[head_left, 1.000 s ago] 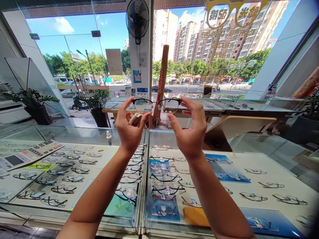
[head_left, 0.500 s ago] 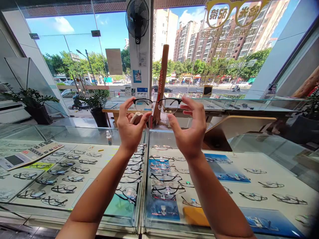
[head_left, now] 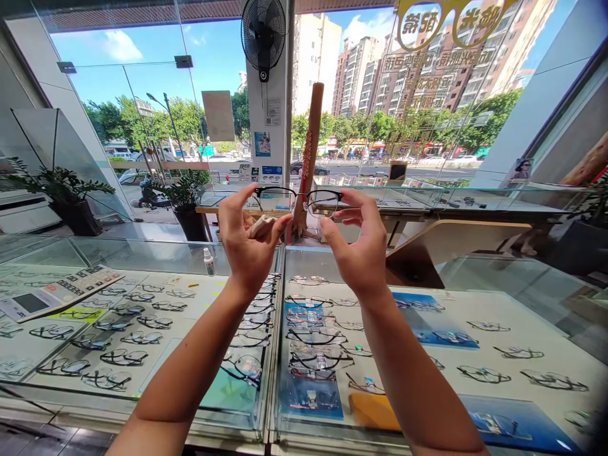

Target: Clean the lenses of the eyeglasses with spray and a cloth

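From my remote seat I'm looking over a long glass counter, where rows of frames are lying below both forearms. Behind, a wooden post is standing in line with the gap between the palms. My left hand and right hand are reaching forward, well apart, each clamping its own end of the dark-topped eyeglasses. These are hanging between the fingertips, above the counter's far edge, their long axis running side to side and almost level; neither hand is sitting clearly nearer. I'm seeing open air above the rims and between the wrists. A white bottle is standing left of the left wrist. A pale folded cloth is resting in the left hand's curled fingers, just under the lens.
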Demonstrator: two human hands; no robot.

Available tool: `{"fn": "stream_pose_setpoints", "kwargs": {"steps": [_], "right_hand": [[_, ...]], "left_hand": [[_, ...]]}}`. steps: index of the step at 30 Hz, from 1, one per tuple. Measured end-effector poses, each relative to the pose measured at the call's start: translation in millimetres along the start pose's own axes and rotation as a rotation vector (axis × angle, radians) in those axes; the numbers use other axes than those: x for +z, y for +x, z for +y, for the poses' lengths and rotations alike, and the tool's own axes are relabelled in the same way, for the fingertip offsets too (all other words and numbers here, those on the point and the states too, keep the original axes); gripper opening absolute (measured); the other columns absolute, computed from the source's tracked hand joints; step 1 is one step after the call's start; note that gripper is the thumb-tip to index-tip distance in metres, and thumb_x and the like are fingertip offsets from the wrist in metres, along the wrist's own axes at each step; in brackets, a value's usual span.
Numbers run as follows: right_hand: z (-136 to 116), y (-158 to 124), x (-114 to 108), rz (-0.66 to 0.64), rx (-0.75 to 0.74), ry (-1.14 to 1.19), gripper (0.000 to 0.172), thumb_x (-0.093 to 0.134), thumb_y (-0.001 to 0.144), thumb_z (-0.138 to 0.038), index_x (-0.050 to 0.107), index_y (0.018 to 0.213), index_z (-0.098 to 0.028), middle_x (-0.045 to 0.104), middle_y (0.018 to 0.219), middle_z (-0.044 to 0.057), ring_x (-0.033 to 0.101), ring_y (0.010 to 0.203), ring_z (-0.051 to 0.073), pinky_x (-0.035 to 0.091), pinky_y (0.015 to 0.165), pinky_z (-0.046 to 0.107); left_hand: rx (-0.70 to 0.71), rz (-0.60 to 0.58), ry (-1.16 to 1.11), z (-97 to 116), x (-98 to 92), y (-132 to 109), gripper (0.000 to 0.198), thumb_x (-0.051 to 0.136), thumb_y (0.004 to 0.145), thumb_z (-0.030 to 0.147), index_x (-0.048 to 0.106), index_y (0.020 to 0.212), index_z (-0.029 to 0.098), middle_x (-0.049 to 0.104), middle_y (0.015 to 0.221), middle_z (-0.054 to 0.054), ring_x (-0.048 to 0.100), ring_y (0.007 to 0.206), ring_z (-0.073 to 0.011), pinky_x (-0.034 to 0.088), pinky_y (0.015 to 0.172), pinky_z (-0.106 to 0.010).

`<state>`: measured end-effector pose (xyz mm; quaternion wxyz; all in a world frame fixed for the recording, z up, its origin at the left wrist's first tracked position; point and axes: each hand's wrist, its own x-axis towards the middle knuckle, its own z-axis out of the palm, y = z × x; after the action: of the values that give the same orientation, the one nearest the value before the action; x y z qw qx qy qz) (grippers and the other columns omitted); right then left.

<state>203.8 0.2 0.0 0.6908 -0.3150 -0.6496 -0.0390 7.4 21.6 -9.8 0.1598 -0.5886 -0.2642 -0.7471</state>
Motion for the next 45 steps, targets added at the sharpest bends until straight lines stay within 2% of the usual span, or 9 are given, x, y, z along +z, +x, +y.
{"fn": "stream_pose_setpoints", "kwargs": {"steps": [8, 11, 14, 19, 24, 29, 35, 40, 45], "right_hand": [[5, -1, 2, 0.036, -0.011, 0.035, 0.046, 0.072, 0.093, -0.036, 0.064, 0.138, -0.028, 0.073, 0.135, 0.009, 0.073, 0.112, 0.026, 0.062, 0.095, 0.047], [6, -2, 5, 0.104, -0.053, 0.109, 0.038, 0.067, 0.097, -0.034, 0.067, 0.135, -0.028, 0.072, 0.133, 0.009, 0.071, 0.121, 0.027, 0.061, 0.102, 0.049], [5, -3, 7, 0.164, -0.078, 0.148, 0.032, 0.064, 0.1, -0.033, 0.07, 0.131, -0.029, 0.073, 0.129, 0.008, 0.071, 0.122, 0.027, 0.06, 0.105, 0.05], [0, -5, 6, 0.22, -0.104, 0.093, 0.028, 0.059, 0.102, -0.032, 0.072, 0.127, -0.028, 0.074, 0.125, 0.008, 0.071, 0.119, 0.027, 0.061, 0.102, 0.052], [-6, -4, 3, 0.249, -0.116, 0.018, 0.027, 0.057, 0.102, -0.031, 0.074, 0.124, -0.029, 0.076, 0.121, 0.008, 0.072, 0.117, 0.027, 0.062, 0.095, 0.05], [0, -1, 4, 0.217, -0.007, 0.103, 0.023, 0.063, 0.1, -0.031, 0.077, 0.117, -0.025, 0.078, 0.114, 0.007, 0.075, 0.107, 0.024, 0.061, 0.09, 0.046], [11, 2, 7, 0.202, 0.145, 0.202, 0.022, 0.067, 0.098, -0.037, 0.079, 0.11, -0.023, 0.08, 0.109, 0.006, 0.074, 0.101, 0.022, 0.06, 0.091, 0.043], [12, 4, 8, 0.212, 0.299, 0.264, 0.024, 0.07, 0.094, -0.043, 0.077, 0.097, -0.021, 0.079, 0.092, 0.004, 0.072, 0.085, 0.019, 0.056, 0.079, 0.038], [14, 6, 10, 0.208, 0.343, 0.286, 0.027, 0.072, 0.092, -0.048, 0.072, 0.087, -0.021, 0.074, 0.081, 0.002, 0.068, 0.077, 0.018, 0.055, 0.073, 0.035]], "left_hand": [[-0.038, -0.021, -0.02, -4, 1.1, -1, 0.077, 0.094, 0.08, 0.059, 0.064, 0.144, 0.03, 0.065, 0.138, -0.009, 0.067, 0.092, -0.0184, 0.06, 0.086, -0.037], [-0.072, -0.027, -0.116, -8, 4.4, 0, 0.073, 0.093, 0.08, 0.059, 0.065, 0.141, 0.031, 0.066, 0.14, -0.008, 0.072, 0.112, -0.0242, 0.063, 0.089, -0.036], [-0.092, -0.039, -0.177, -10, 6.3, 2, 0.068, 0.092, 0.082, 0.059, 0.066, 0.137, 0.03, 0.068, 0.14, -0.009, 0.066, 0.136, -0.0293, 0.065, 0.096, -0.035], [-0.17, -0.11, -0.236, -12, 7.1, 2, 0.061, 0.088, 0.089, 0.055, 0.063, 0.139, 0.032, 0.07, 0.143, -0.011, 0.069, 0.137, -0.0281, 0.067, 0.096, -0.035], [-0.271, -0.141, -0.263, -17, 8.5, 0, 0.062, 0.091, 0.085, 0.057, 0.067, 0.136, 0.031, 0.072, 0.141, -0.011, 0.07, 0.134, -0.0295, 0.066, 0.096, -0.038], [-0.345, -0.121, -0.194, -14, 7.6, 1, 0.062, 0.094, 0.08, 0.059, 0.071, 0.131, 0.03, 0.076, 0.123, -0.009, 0.072, 0.123, -0.0276, 0.065, 0.092, -0.037], [-0.356, -0.088, -0.119, -5, 3.3, 3, 0.065, 0.097, 0.074, 0.062, 0.075, 0.127, 0.029, 0.075, 0.117, -0.009, 0.073, 0.117, -0.0273, 0.063, 0.085, -0.035], [-0.315, -0.089, -0.046, 5, -0.2, 4, 0.063, 0.098, 0.075, 0.058, 0.076, 0.127, 0.029, 0.075, 0.121, -0.008, 0.072, 0.114, -0.0259, 0.061, 0.091, -0.038], [-0.25, -0.086, -0.007, 11, -3.3, 5, 0.061, 0.097, 0.076, 0.056, 0.076, 0.127, 0.029, 0.074, 0.118, -0.007, 0.071, 0.11, -0.0245, 0.059, 0.088, -0.036]]}}
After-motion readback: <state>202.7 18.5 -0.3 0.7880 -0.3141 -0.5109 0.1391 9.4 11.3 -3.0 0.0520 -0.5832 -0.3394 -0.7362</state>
